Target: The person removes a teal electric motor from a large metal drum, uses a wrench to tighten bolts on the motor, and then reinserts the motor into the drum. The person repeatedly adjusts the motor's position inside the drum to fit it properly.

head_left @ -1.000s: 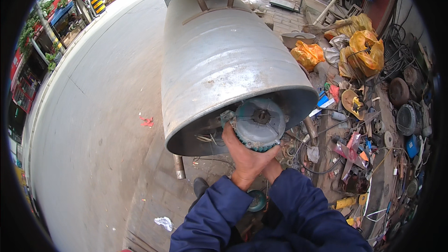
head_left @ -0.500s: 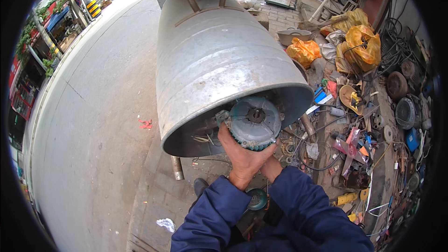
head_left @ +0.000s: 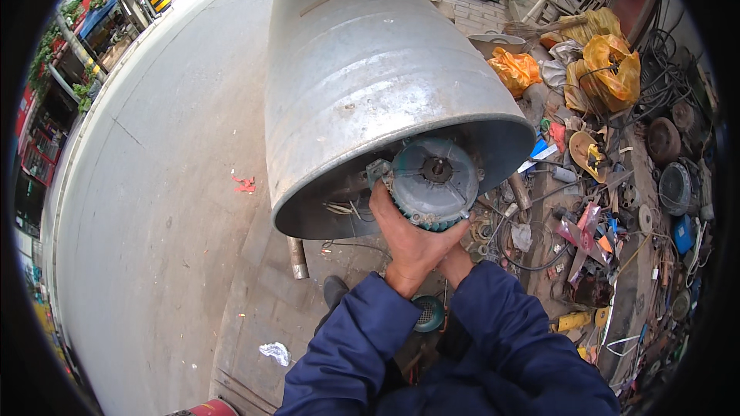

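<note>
An electric motor with a grey round end cover, a central shaft and green fins sits just inside the mouth of a large grey metal duct. My left hand grips it from below, fingers up its left side beside the small terminal box, thumb across its underside. My right hand reaches under the motor from the right, apparently supporting it; its fingers are hidden behind my left hand and the motor. Loose wires lie inside the duct to the left of the motor.
A short metal pipe hangs below the duct's left rim. On the right, the ground is strewn with parts, cables, yellow plastic bags and a yellow power tool. A green round vented part is below my hands. The road runs along the left.
Duct, motor and hands sit slightly higher and farther right in the picture, as does the background. A red rounded object has come into view at the lower left. My grip looks the same.
</note>
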A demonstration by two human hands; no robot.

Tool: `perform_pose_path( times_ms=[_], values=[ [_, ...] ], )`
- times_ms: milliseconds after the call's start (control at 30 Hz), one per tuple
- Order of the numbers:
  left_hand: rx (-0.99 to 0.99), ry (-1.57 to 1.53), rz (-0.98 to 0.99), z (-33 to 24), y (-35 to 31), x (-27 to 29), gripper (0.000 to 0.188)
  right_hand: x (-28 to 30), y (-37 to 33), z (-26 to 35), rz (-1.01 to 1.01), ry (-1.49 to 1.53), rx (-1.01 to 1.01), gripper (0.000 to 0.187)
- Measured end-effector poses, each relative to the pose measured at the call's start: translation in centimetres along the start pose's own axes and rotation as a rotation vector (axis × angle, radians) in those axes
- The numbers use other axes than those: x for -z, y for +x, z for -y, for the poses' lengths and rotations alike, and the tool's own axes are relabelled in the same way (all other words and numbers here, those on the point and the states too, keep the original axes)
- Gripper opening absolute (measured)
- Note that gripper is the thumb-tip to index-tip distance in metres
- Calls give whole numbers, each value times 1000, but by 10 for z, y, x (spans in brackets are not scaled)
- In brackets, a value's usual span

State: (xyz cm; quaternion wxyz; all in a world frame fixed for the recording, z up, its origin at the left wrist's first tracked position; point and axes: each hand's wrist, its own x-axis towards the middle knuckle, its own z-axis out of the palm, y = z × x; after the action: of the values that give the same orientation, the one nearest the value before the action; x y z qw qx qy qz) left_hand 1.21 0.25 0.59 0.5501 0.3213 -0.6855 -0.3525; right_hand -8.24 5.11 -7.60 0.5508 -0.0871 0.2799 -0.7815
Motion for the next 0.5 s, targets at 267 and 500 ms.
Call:
perform_pose_path(
  times_ms=[267,500],
  values=[
    [-22,-4,-6,1,0,-1,135,9,-27,0,-24,3,18,37],
    [2,14,17,1,-2,1,137,8,-23,2,-30,-15,35,38]
  ],
)
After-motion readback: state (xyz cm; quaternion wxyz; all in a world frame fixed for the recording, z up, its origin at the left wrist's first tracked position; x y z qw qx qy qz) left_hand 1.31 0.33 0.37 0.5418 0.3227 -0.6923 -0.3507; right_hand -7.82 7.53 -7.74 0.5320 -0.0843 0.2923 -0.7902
